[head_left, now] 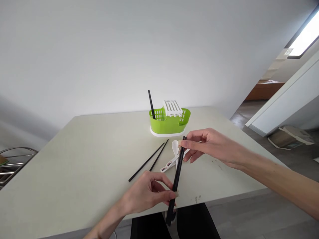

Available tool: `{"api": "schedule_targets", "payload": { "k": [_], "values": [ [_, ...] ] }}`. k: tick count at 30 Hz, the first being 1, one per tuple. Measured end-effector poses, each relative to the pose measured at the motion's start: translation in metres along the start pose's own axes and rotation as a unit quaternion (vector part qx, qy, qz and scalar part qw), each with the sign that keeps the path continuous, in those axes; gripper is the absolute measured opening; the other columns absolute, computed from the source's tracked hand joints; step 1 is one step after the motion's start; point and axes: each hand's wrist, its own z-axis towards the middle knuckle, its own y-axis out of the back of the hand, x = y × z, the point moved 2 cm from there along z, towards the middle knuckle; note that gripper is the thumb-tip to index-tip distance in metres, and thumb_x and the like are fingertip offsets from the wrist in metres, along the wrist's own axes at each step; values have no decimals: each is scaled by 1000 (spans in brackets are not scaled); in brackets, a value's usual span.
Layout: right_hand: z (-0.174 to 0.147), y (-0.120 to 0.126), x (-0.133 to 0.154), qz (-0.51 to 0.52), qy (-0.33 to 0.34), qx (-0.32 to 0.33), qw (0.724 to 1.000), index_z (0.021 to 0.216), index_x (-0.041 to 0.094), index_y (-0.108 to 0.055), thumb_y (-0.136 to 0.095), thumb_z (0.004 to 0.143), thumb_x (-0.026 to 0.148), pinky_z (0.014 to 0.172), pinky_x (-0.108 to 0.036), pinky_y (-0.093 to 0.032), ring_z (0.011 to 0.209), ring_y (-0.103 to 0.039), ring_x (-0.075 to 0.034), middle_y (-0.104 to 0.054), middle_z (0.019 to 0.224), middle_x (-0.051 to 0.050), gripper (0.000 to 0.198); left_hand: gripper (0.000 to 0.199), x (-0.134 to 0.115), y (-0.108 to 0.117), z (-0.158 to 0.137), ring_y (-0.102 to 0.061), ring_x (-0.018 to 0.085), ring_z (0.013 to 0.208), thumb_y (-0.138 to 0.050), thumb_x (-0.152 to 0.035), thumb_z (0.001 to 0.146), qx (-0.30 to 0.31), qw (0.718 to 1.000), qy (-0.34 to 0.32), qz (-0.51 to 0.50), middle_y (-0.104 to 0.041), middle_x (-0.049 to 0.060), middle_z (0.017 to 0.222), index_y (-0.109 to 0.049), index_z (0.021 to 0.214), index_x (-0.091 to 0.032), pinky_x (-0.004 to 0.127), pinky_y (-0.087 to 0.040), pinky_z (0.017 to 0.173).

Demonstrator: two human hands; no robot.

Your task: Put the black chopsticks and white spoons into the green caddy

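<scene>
The left hand (pixel 151 191) hides part of a loose chopstick (pixel 159 155); the right hand (pixel 208 145), part of a spoon (pixel 166 167), whose print (pixel 163 168) is unreadably small.

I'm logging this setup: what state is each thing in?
Left hand: closed on held chopsticks, lower down
Right hand: closed near their top
Held chopsticks: together, tilted
Loose chopsticks: lying on table
Spoons: lying crossed
Green basket: upright
Basket chopsticks: leaning
White rack: mounted on basket

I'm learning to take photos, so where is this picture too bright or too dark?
Head view: the framed pane at upper right glares almost pure white; head view: the wall dims into soft shadow at far left; head view: the held chopsticks are so black that little surface detail shows.
</scene>
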Motion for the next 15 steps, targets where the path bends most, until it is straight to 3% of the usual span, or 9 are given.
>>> {"api": "schedule_targets", "payload": {
  "k": [15],
  "values": [
    [-2,0,1,-10,-6,-16,1000,94,19,-76,-87,80,56,86,-38,-64,89,-79,-24,-78,98,-7,41,39,-6,4,-3,-72,17,68,-81,-54,80,-5,996,10,83,-79,5,76,-69,85,-17,23,-43,57]
  ]
}}
